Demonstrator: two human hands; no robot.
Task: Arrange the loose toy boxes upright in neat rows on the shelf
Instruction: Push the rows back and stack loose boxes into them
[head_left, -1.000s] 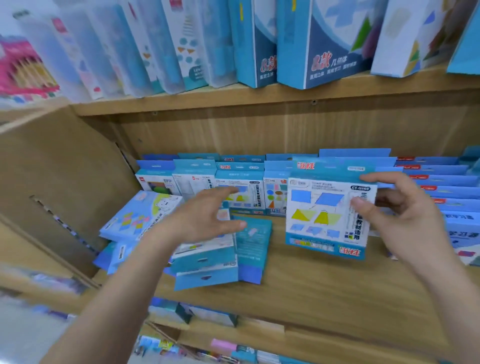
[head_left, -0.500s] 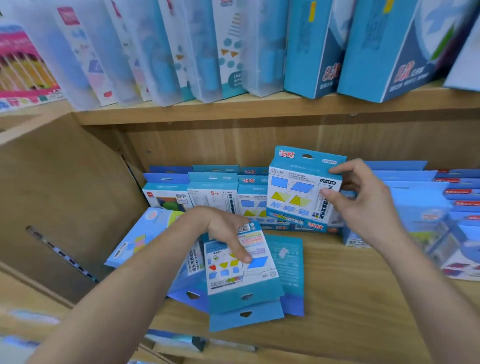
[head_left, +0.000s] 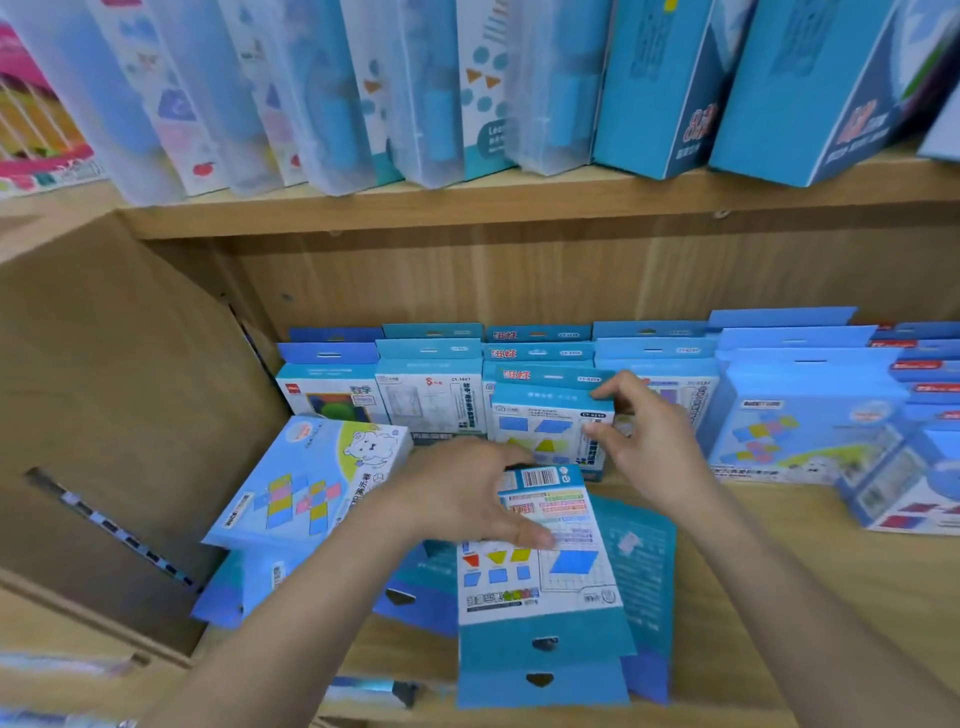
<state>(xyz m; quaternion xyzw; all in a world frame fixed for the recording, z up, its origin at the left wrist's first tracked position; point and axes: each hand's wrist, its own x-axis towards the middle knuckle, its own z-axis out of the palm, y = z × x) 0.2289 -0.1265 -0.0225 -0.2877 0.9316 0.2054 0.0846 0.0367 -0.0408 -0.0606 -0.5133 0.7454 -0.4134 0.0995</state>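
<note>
Upright blue toy boxes stand in rows (head_left: 431, 384) along the back of the wooden shelf (head_left: 810, 587). My right hand (head_left: 644, 436) grips the right edge of one blue shapes box (head_left: 545, 421), standing upright at the front of the middle row. Loose boxes lie flat in a pile in front. My left hand (head_left: 467, 499) rests on the top flat box (head_left: 540, 561), thumb across its printed face, fingers over its far end. A bear-print box (head_left: 311, 483) leans tilted at the left of the pile.
The shelf's wooden side wall (head_left: 114, 415) closes off the left. The upper shelf board (head_left: 519, 202) carries tall blue and clear boxes overhead. More boxes stand in rows at the right (head_left: 810, 415). Bare wood shows at the front right.
My right hand has set the shapes box down lower into the front of the middle row. My left hand stays on the flat pile's top box. The camera has come closer.
</note>
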